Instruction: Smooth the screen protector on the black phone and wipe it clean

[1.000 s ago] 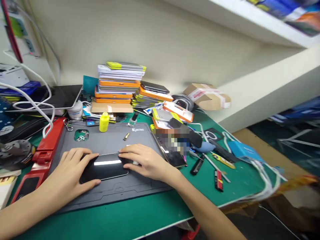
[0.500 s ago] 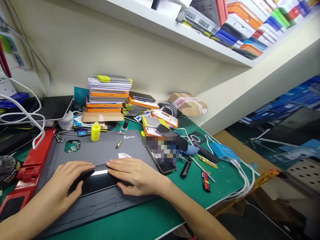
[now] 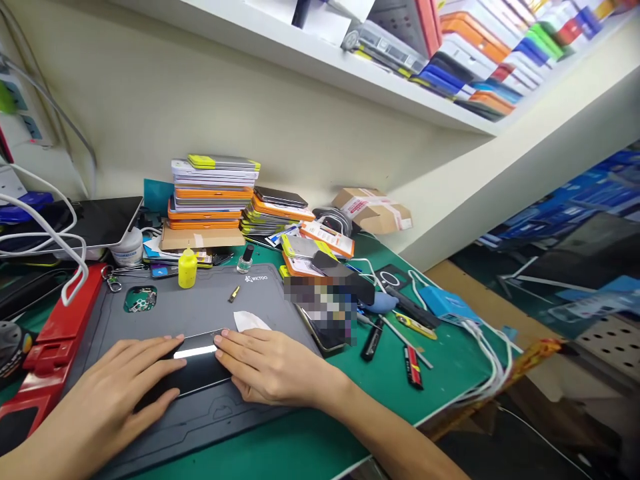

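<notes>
A smartphone (image 3: 200, 365) with a dark, glossy screen lies crosswise on the grey work mat (image 3: 270, 300), a bright light streak reflected in it. My left hand (image 3: 133, 380) grips its left end, fingers over the far edge and thumb by the near edge. The right end is covered by my right hand (image 3: 275, 363), its fingers close together on the glass and the thumb tucked beneath. Just behind the right fingers rests a white scrap of paper or wipe (image 3: 249, 320). Both ends of the phone are hidden under the hands.
On the mat stand a yellow dropper bottle (image 3: 187, 269) and a small glass bottle (image 3: 246, 259), with a small brush tip (image 3: 234, 293) nearby. A red clamp-like tool (image 3: 60, 340) is at left. Tools, including a utility knife (image 3: 415, 325), lie right, beside a blue charger (image 3: 447, 305).
My left fingers have shifted and spread a little over the phone, while the right hand's fingers press slightly lower on the glass. The view has tilted a little; more of the white scrap shows.
</notes>
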{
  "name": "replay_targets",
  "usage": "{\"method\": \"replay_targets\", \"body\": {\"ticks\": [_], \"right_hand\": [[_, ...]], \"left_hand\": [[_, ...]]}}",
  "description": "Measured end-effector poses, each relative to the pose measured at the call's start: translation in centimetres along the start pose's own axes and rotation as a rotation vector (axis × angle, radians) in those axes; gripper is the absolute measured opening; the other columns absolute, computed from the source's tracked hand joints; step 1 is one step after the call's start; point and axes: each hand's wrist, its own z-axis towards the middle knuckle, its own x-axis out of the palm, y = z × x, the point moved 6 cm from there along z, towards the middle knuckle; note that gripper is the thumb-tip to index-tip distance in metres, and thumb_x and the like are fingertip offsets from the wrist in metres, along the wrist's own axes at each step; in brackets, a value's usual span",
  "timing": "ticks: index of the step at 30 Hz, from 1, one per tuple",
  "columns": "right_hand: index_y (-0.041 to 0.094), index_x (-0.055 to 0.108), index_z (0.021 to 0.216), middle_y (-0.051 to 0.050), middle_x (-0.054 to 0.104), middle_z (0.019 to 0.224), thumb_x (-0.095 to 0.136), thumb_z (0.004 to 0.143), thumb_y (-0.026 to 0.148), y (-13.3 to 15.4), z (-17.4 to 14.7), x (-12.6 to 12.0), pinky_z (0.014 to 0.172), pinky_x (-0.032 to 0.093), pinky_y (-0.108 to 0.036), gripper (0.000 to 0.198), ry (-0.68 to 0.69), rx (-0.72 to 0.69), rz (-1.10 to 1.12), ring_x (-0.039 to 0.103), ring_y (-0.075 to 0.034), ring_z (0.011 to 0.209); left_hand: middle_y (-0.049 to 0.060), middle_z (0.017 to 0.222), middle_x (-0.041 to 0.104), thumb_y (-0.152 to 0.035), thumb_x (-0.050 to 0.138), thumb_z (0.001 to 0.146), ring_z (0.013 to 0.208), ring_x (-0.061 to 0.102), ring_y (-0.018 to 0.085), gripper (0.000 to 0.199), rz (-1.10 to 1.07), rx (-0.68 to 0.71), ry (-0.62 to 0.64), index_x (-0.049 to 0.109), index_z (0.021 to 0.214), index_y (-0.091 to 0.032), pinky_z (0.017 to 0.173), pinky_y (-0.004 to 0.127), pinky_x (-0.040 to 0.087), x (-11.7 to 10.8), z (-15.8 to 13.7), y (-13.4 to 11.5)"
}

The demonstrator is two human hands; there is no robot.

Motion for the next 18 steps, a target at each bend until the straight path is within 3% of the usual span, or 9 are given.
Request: {"method": "replay_targets", "body": {"ticks": [7, 11, 18], "right_hand": [[-0.001, 0.074, 0.122, -0.019, 0.067, 0.132, 0.060, 0.102, 0.018, 0.7, -0.1, -0.6, 0.100, 0.060, -0.039, 0.031, 0.047, -0.035, -0.043, 0.067, -0.029, 0.123], [-0.001, 0.074, 0.122, -0.020, 0.067, 0.132, 0.064, 0.100, 0.014, 1.1, -0.4, -0.9, 0.098, 0.061, -0.041, 0.028, 0.057, -0.032, -0.048, 0.067, -0.030, 0.123], [-0.002, 0.074, 0.122, -0.023, 0.066, 0.134, 0.070, 0.096, 0.013, 1.4, -0.9, -0.9, 0.099, 0.060, -0.043, 0.031, 0.076, -0.043, -0.047, 0.066, -0.033, 0.125]], "left_hand": [[0.003, 0.150, 0.058, -0.038, 0.054, 0.110, 0.129, 0.060, 0.021, 0.033, -0.019, 0.006, 0.040, 0.070, 0.131, -0.018, 0.105, 0.039, 0.046, 0.1, -0.1, -0.9], [0.014, 0.142, 0.063, -0.025, 0.048, 0.109, 0.122, 0.067, 0.029, 0.032, 0.015, 0.029, 0.045, 0.071, 0.125, -0.009, 0.101, 0.045, 0.055, -0.1, 0.3, -2.0], [0.019, 0.136, 0.065, -0.013, 0.049, 0.103, 0.120, 0.069, 0.033, 0.030, 0.069, 0.078, 0.038, 0.070, 0.123, -0.004, 0.100, 0.048, 0.060, -0.1, 0.3, -2.5]]}}
